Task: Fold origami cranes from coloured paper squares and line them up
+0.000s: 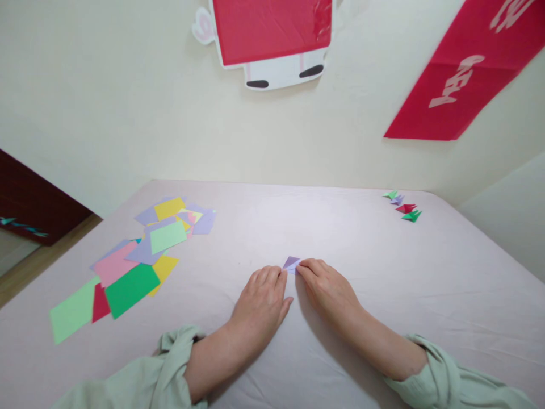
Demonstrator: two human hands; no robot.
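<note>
A small folded lilac paper piece [292, 263] lies on the pale pink cloth-covered table [349, 250] in front of me. My left hand [260, 301] rests palm down with its fingers together, the fingertips pressing on the paper's left edge. My right hand [326, 287] lies beside it, fingers curled, the fingertips pressing the paper's right edge. Both forearms come out of rolled pale green sleeves.
A loose spread of coloured paper squares [136, 261] in green, yellow, pink, lilac and red lies at the left. Several small folded paper pieces [404, 207] sit at the far right corner. Red banners hang on the cream wall behind.
</note>
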